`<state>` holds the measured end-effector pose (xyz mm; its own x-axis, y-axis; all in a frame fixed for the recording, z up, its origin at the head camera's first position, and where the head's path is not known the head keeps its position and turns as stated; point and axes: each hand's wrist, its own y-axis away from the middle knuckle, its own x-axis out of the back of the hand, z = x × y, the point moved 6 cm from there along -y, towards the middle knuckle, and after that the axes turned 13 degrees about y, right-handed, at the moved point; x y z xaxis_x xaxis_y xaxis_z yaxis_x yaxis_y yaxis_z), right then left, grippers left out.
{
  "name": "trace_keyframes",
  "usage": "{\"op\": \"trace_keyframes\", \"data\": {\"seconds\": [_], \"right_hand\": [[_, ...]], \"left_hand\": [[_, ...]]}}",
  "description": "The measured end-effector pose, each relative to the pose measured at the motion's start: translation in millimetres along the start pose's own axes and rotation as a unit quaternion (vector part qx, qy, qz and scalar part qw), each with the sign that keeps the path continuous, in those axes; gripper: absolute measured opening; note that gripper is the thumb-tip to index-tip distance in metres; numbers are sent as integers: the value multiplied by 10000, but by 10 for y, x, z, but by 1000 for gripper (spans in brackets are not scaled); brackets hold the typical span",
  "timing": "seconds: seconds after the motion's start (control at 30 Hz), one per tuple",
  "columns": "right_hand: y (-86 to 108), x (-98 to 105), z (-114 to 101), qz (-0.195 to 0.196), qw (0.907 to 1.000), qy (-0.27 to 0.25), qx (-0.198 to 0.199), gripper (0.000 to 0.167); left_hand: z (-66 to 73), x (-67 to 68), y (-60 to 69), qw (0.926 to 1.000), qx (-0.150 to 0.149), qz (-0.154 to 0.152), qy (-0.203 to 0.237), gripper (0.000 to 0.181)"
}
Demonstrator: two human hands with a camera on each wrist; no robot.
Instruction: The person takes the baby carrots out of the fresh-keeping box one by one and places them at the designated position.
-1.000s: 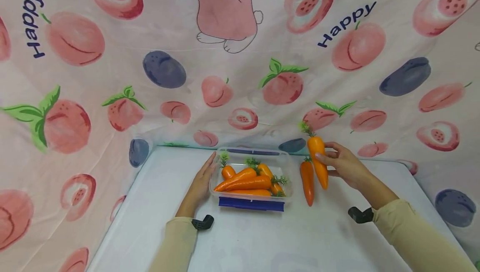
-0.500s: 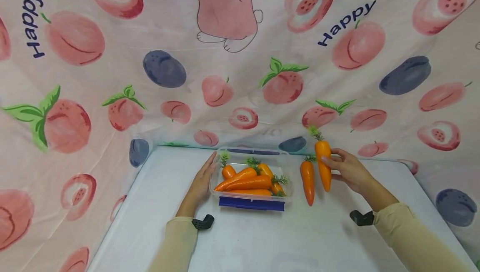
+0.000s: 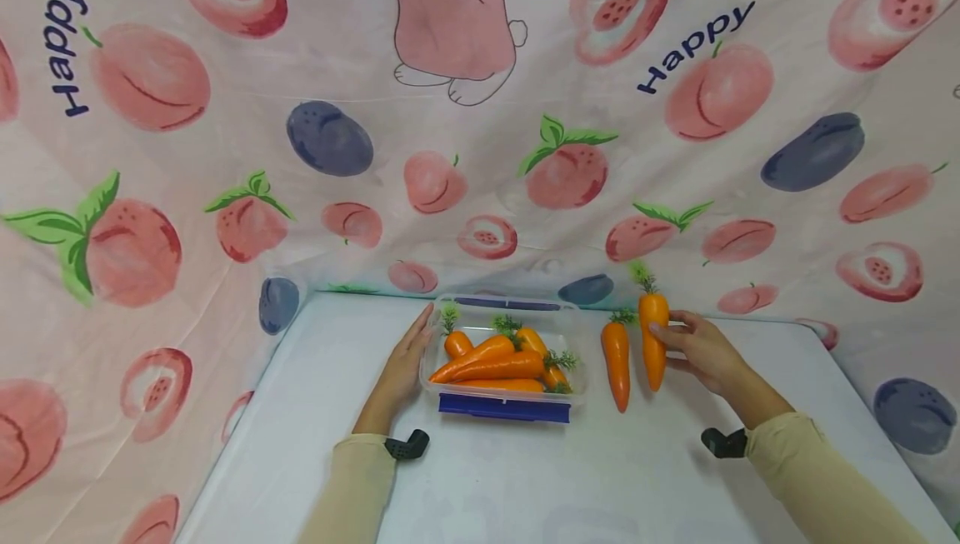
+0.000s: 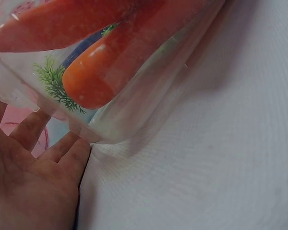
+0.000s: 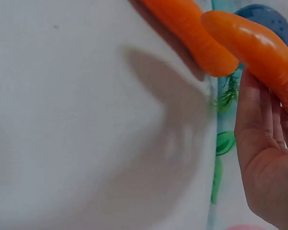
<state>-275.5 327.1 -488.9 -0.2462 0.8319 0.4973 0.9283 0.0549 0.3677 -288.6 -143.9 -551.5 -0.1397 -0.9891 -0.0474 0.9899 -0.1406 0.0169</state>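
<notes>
My right hand (image 3: 708,354) pinches an orange carrot (image 3: 653,336) between thumb and fingers, its leafy top pointing up. In the right wrist view this carrot (image 5: 259,48) hangs above the table and casts a shadow. Just left of it, another carrot (image 3: 617,365) lies on the table. My left hand (image 3: 399,365) rests with fairly straight fingers against the left side of a clear plastic box (image 3: 427,386). Several carrots (image 3: 491,366) with green tops lie in the box. In the left wrist view, fingertips (image 4: 77,153) touch the box's wall.
The box has a blue clip flap (image 3: 502,407) folded down at its front. A white table (image 3: 525,486) lies under everything. Behind it hangs a fruit-printed cloth (image 3: 420,127). A dark wrist device sits on each sleeve.
The right hand has moved right and a little down with its carrot, away from the carrot on the table. The left hand and the box have stayed in place.
</notes>
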Motion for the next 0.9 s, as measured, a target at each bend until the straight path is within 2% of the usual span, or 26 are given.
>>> {"op": "trace_keyframes", "data": {"seconds": [0.3,0.7,0.9], "right_hand": [[-32,-17,201,-54,9989,261,-390,93],[-74,-63,343,-191,9972,382,-609,96],[-108,-66,378,-175,9958,614,-662,97]], "left_hand": [[2,-6,-3,10000,0,41,-64,47],[34,-30,11,9997,89,-46,219,50],[25,-7,6,9999,-16,-20,109,50]]}}
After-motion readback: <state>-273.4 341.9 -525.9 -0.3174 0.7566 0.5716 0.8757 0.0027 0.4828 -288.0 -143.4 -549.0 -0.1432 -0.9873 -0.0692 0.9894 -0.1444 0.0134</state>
